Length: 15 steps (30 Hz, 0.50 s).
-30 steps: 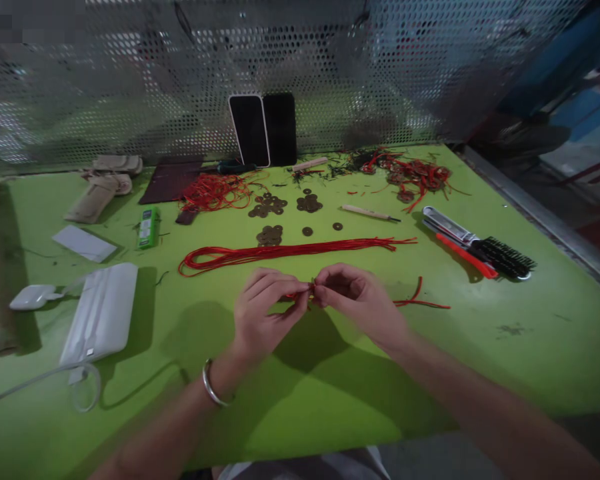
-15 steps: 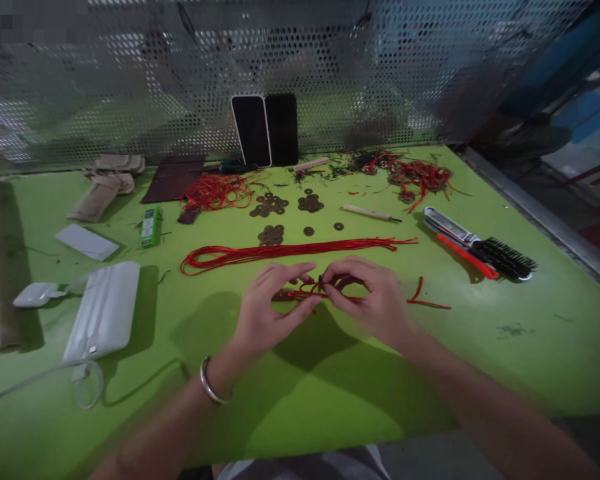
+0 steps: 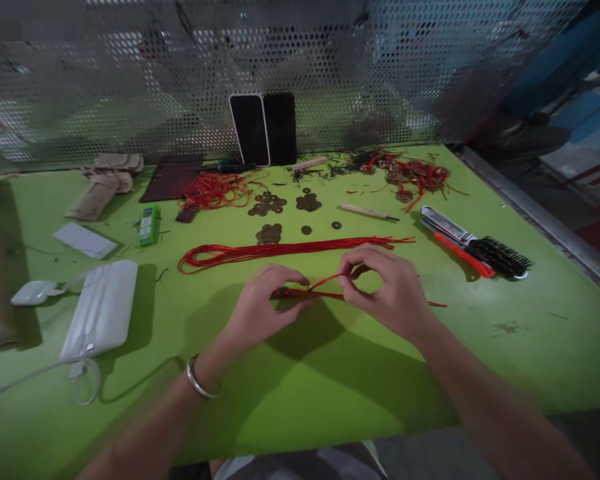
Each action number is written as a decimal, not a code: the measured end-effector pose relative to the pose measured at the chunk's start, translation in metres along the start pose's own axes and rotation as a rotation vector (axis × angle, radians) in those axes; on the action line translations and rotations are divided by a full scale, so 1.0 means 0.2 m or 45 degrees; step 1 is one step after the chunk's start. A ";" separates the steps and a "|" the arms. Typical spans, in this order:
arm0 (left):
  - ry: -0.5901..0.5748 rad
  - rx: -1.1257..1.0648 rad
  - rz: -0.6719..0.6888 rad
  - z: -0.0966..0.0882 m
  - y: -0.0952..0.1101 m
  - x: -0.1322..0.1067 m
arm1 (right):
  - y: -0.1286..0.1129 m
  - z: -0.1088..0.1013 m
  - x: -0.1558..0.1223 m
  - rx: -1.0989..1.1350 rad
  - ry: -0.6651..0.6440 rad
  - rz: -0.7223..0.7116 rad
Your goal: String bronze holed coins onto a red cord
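A bright green tabletop (image 3: 305, 400) runs up to a perforated metal screen (image 3: 130, 80), with two phones (image 3: 263, 129) propped against it at the far edge. At the near centre, a person's left hand (image 3: 260, 307) presses down on one end of a red cord (image 3: 310, 292), its grip closed on the cord against the surface. The right hand (image 3: 390, 290) pinches the same cord between thumb and forefinger, lifting a small loop just above the tabletop. Just beyond the hands lies a long bundle of red cords (image 3: 290, 250), with heaps of coins (image 3: 270, 233) farther back. A brush (image 3: 503, 257) rests to the right, and a white pouch (image 3: 103, 310) sits to the left.
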<state>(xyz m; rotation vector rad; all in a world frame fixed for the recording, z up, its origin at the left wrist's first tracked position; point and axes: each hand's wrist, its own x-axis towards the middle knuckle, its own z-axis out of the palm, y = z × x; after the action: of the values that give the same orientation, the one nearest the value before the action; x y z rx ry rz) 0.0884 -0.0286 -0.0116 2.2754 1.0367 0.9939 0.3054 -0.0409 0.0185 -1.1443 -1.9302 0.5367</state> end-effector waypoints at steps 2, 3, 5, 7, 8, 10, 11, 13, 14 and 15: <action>-0.089 0.039 -0.050 -0.01 -0.04 -0.02 | 0.02 -0.03 0.00 -0.008 0.003 0.026; -0.121 0.063 -0.067 -0.01 -0.05 -0.03 | 0.03 -0.05 0.00 -0.008 -0.004 0.040; -0.146 0.111 -0.075 -0.01 -0.08 -0.04 | 0.04 -0.07 0.00 0.009 -0.023 0.076; -0.162 0.164 -0.073 -0.02 -0.11 -0.05 | 0.06 -0.08 -0.01 0.060 -0.055 0.118; -0.179 0.191 -0.071 -0.02 -0.12 -0.05 | 0.06 -0.08 -0.01 0.092 -0.073 0.142; -0.218 0.238 -0.067 -0.02 -0.13 -0.05 | 0.07 -0.08 -0.01 0.141 -0.103 0.188; -0.237 0.256 -0.063 -0.03 -0.14 -0.05 | 0.07 -0.08 -0.01 0.152 -0.114 0.209; -0.270 0.286 -0.056 -0.04 -0.15 -0.05 | 0.07 -0.09 -0.01 0.164 -0.125 0.241; -0.283 0.308 -0.053 -0.04 -0.15 -0.05 | 0.08 -0.09 -0.01 0.172 -0.130 0.253; -0.295 0.335 -0.053 -0.05 -0.16 -0.06 | 0.08 -0.09 -0.01 0.184 -0.135 0.264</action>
<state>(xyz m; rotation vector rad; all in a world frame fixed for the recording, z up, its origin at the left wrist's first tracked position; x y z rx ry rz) 0.0617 -0.0171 -0.0304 2.4945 1.1645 0.5869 0.3289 -0.0355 0.0179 -1.2505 -1.8377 0.8500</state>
